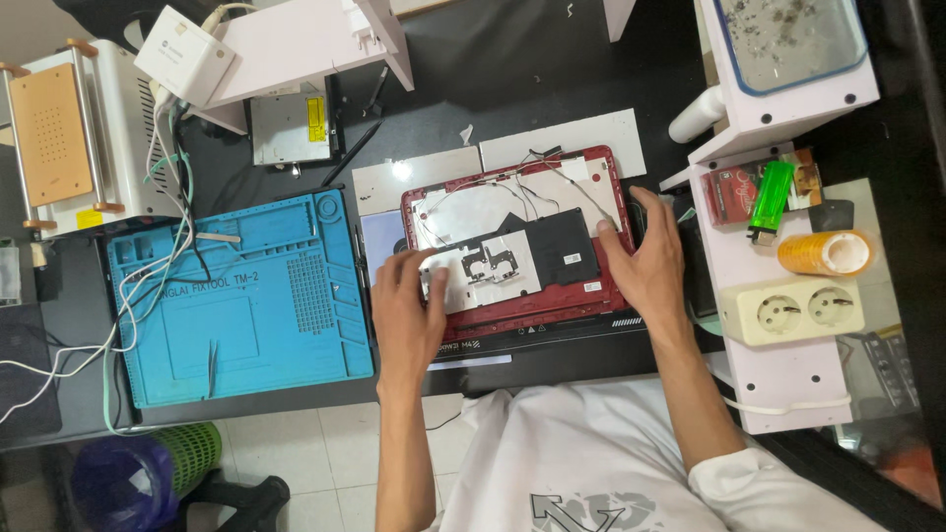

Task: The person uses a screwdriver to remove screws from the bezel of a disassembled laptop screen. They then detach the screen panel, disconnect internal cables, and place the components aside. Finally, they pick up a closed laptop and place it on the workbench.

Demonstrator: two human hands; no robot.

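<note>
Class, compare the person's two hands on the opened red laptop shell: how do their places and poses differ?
The left hand lies flat over the opened red laptop shell's lower left corner, fingertips on its silver metal plate. The right hand grips the shell's right edge, fingers spread upward. Both touch the shell, palms down.

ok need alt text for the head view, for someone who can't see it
Two bare hands rest on an opened red laptop shell on a dark workbench: the left hand on its lower left corner, the right hand on its right edge. A blue repair mat lies to the left, a white shelf to the right.
</note>
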